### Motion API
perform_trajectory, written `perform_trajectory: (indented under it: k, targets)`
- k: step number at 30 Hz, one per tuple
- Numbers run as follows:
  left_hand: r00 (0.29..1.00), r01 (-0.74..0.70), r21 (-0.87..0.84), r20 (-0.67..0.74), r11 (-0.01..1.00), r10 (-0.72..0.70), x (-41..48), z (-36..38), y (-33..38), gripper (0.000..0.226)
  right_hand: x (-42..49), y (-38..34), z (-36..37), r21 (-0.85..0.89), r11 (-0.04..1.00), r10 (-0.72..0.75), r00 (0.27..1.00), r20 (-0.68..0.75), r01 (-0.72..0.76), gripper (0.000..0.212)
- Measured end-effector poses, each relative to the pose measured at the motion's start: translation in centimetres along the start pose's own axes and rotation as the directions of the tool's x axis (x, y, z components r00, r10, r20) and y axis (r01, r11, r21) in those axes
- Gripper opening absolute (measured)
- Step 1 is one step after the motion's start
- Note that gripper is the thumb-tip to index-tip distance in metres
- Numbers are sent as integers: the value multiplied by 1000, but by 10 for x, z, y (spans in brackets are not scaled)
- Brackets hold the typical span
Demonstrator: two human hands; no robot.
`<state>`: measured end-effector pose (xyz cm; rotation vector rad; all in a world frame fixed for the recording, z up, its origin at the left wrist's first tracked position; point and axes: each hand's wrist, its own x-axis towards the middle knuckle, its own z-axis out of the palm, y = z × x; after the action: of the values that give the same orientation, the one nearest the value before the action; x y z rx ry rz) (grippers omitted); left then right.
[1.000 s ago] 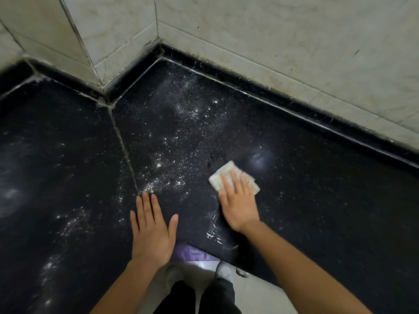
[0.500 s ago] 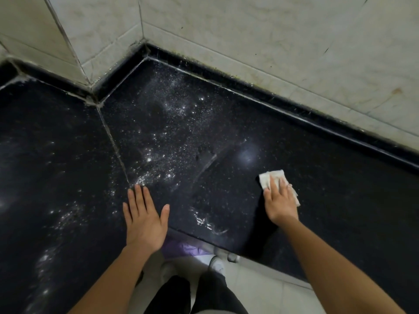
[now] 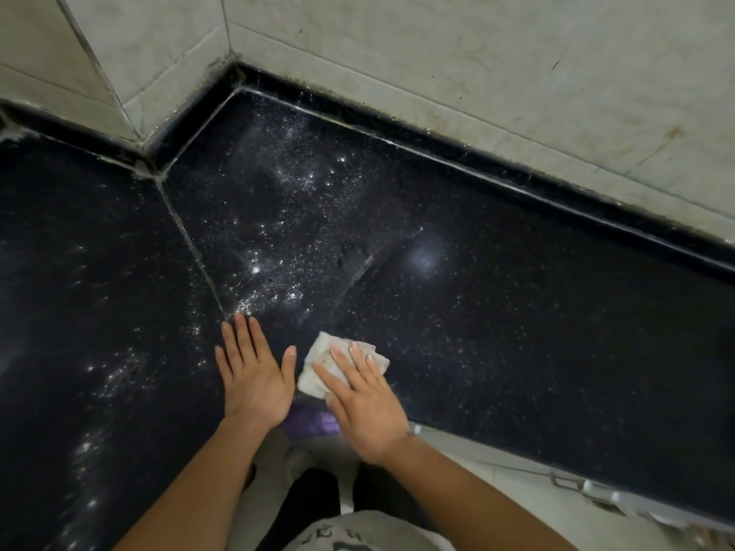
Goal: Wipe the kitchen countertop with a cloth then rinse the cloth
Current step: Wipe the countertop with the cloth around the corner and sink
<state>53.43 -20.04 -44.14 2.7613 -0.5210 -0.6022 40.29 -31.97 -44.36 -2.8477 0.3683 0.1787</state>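
A black speckled countertop [image 3: 497, 332] fills the corner, dusted with white powder [image 3: 286, 216] toward the back and left. A small folded white cloth [image 3: 318, 361] lies near the counter's front edge. My right hand [image 3: 362, 399] presses flat on the cloth with straight fingers, covering its right part. Just left of the cloth, my left hand [image 3: 254, 375] rests flat on the counter with fingers spread, its thumb close to the cloth.
Pale marble wall tiles [image 3: 437, 53] rise behind a black upstand [image 3: 517, 173]. A grouted seam [image 3: 191, 248] runs diagonally across the counter from the corner. Below the front edge are a white cabinet front with a metal handle [image 3: 568, 481] and something purple [image 3: 306, 421].
My right hand has slid the cloth left and toward me, from the middle right of the counter to right beside my left hand. The left hand has stayed planted.
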Motion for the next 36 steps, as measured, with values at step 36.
perform_trajectory:
  k: [36]
  targets:
    - [1000,0,-29,18,1000,0,4,-6,-4,81,124,87,-47,102,874,467,879,94,-475,53]
